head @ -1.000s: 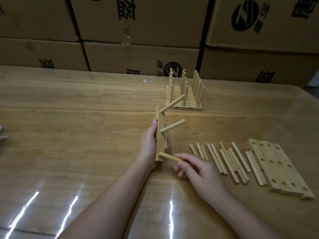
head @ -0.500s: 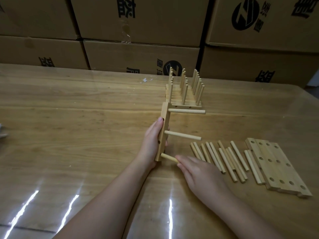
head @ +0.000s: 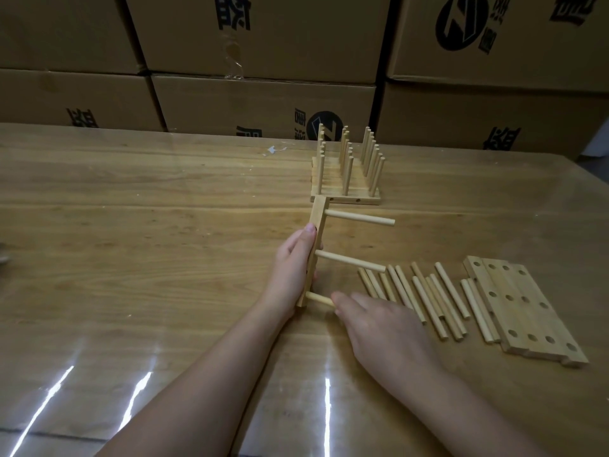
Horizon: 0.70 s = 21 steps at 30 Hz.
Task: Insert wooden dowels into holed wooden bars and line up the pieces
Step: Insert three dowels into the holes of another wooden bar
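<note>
While the right hand (head: 379, 321) lies over the nearest dowel (head: 318, 299), fingers fairly straight (whether the thumb pinches it underneath is hidden), the left hand (head: 293, 268) grips the bar (head: 319, 216) on edge on the table (head: 164, 258). Three dowels sit in that bar, the nearest apparently not fully home. Beside it wait loose dowels (head: 425, 298) and blank bars (head: 524, 311); farther off, finished pieces (head: 346, 189) stand lined up.

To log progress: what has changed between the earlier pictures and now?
The left hand turned the bar, so its dowels lie level, pointing right, no longer slanting up. It still grips the bar; the right hand stays at the near dowel. Loose dowels and rack unmoved.
</note>
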Each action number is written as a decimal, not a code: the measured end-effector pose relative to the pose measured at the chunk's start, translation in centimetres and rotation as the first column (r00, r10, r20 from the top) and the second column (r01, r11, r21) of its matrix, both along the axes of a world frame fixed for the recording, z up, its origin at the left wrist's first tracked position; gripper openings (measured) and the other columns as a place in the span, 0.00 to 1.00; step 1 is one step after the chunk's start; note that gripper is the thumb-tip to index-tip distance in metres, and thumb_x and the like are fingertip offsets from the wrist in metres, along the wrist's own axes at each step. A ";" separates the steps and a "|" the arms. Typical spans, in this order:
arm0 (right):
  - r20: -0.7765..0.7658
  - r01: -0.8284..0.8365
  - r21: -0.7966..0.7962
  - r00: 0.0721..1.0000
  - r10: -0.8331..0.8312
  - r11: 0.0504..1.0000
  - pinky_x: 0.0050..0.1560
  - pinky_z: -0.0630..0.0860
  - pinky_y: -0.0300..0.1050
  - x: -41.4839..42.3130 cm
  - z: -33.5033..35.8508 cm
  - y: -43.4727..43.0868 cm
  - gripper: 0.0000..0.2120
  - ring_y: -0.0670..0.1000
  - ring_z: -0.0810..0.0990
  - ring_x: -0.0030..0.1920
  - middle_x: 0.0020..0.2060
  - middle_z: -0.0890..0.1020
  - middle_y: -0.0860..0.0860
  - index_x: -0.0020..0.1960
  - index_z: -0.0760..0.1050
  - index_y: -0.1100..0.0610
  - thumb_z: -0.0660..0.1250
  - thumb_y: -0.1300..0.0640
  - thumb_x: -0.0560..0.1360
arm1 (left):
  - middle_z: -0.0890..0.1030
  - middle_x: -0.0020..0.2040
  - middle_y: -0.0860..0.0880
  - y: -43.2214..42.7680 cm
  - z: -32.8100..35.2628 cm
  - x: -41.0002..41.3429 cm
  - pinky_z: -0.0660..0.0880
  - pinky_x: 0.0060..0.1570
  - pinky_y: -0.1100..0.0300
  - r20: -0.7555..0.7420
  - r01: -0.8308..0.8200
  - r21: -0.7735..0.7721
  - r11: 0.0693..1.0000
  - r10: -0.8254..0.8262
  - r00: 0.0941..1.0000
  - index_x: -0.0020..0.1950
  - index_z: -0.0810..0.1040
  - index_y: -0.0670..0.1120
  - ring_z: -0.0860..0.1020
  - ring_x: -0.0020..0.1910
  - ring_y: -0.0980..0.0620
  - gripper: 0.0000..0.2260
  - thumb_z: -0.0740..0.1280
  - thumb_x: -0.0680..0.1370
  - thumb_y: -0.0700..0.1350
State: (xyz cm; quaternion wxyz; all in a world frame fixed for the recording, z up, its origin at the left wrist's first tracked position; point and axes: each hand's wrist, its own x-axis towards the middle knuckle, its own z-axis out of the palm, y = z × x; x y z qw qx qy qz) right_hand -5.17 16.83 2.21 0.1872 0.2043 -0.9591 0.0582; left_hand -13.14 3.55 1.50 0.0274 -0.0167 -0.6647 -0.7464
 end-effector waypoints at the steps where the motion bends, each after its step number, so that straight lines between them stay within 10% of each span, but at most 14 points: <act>1: 0.008 0.003 -0.006 1.000 -0.003 1.000 0.20 0.67 0.40 0.0 0.1 0.0 0.07 0.50 0.76 0.25 0.27 0.77 0.47 0.45 0.80 0.52 0.74 0.57 0.67 | 0.72 0.26 0.56 0.0 0.0 0.0 0.67 0.23 0.67 0.001 -0.001 -0.003 1.000 0.001 1.000 0.37 0.74 0.48 0.70 0.23 0.59 0.15 0.58 0.82 0.51; 15: 0.074 -0.005 0.033 0.997 0.003 0.999 0.20 0.66 0.39 0.0 0.2 0.1 0.11 0.50 0.77 0.26 0.28 0.78 0.46 0.44 0.79 0.51 0.75 0.59 0.63 | 0.67 0.28 0.53 0.3 0.1 0.1 0.65 0.27 0.62 -0.002 0.036 -0.066 0.997 -0.036 0.999 0.40 0.72 0.46 0.67 0.27 0.56 0.14 0.58 0.82 0.50; 21: 0.196 -0.044 -0.053 0.979 0.054 0.998 0.40 0.72 0.45 -0.6 -0.4 0.5 0.13 0.49 0.78 0.49 0.50 0.79 0.45 0.60 0.69 0.47 0.51 0.53 0.80 | 0.65 0.31 0.51 0.3 -0.2 -0.1 0.67 0.26 0.63 -0.015 0.039 -0.084 0.996 -0.041 0.999 0.39 0.71 0.46 0.66 0.27 0.56 0.13 0.58 0.82 0.49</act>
